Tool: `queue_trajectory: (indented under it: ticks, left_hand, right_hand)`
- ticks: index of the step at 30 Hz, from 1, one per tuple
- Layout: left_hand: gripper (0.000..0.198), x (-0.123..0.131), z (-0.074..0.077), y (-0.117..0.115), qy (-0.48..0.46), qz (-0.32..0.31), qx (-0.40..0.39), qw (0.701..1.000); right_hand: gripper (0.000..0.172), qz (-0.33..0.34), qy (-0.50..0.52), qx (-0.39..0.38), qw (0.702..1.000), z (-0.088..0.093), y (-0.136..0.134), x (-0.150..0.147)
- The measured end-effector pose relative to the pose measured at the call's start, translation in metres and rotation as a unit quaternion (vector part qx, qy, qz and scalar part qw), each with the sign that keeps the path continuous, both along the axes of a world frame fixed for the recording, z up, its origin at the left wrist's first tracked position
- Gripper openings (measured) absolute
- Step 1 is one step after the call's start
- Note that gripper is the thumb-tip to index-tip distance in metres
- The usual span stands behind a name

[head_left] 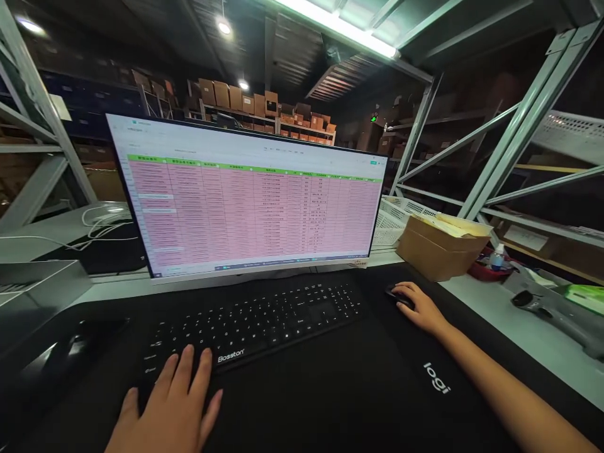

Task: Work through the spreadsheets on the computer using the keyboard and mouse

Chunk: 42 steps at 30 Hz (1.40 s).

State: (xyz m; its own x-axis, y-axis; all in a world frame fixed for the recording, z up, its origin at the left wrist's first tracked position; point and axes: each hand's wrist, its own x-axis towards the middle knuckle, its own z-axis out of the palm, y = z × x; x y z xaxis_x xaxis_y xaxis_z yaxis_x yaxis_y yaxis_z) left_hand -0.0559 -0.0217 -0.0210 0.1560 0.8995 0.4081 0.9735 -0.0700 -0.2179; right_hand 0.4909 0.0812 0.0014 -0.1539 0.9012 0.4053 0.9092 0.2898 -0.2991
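My left hand [170,402] lies flat with fingers stretched out on the near left corner of a black keyboard [264,318]. It holds nothing. My right hand [418,305] is cupped over a black mouse [395,294], fingers curved round it, on a black desk mat [377,390]. Behind the keyboard a wide monitor [250,201] shows a spreadsheet with pink rows and a green header.
A brown cardboard box [438,245] with papers stands right of the monitor, a white mesh basket [396,217] behind it. A handheld scanner [557,314] and a small bottle [496,257] lie at the right. Metal shelving surrounds the desk. White cables [101,220] trail at the left.
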Motion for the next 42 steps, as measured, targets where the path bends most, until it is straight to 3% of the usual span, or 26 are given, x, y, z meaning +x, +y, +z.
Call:
queue_trajectory:
  ticks: [13, 30, 38, 42]
  left_hand:
    - [0.060, -0.008, -0.002, 0.002, -0.038, -0.035, -0.020, 0.998]
    - [0.061, -0.004, -0.004, 0.002, 0.018, -0.005, 0.002, 1.000]
    - [0.059, 0.005, 0.007, -0.001, 0.031, 0.003, 0.016, 0.999]
    - [0.056, 0.011, 0.019, -0.005, 0.024, 0.024, -0.024, 0.999]
  right_hand:
    - [0.036, -0.001, -0.006, 0.003, 1.000, 0.004, -0.002, -0.003]
    - [0.036, -0.011, -0.015, -0.003, 1.000, 0.004, -0.002, -0.003]
    - [0.036, -0.014, -0.019, -0.006, 1.000, 0.002, -0.003, -0.001]
    - [0.037, -0.012, -0.024, 0.004, 1.000, -0.003, -0.001, 0.005]
